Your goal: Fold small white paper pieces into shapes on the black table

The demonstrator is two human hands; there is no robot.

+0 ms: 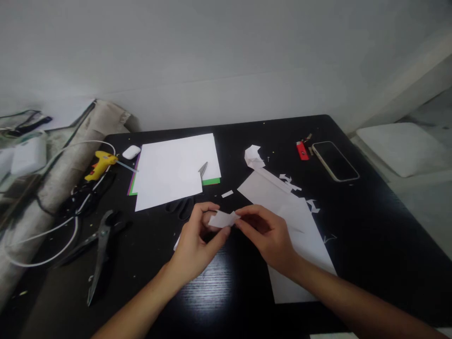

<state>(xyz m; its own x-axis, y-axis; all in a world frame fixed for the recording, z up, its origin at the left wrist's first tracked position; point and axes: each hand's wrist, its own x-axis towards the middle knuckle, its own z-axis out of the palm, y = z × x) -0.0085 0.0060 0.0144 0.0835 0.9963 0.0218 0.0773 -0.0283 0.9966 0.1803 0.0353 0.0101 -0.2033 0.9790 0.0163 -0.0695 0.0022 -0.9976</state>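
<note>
A small piece of white paper (223, 219) is held up over the black table between both hands. My left hand (197, 240) pinches its left part, thumb in front and fingers behind. At its right end, the thumb and forefinger of my right hand (271, 235) are closed on a corner. Under my right hand and forearm lies a large white sheet (293, 221), partly covered. Just beyond my left hand, black scissors (181, 206) show their handles, with the blade tips (203, 169) resting on a stack of paper.
The paper stack (173, 165) has white on top and coloured edges. Crumpled paper (254, 156) and scraps (312, 205) lie right of it. Farther right are a red lighter (302, 150) and a phone (335, 161). Pliers (102, 247), a yellow glue gun (100, 165) and a white cable (76, 230) occupy the left.
</note>
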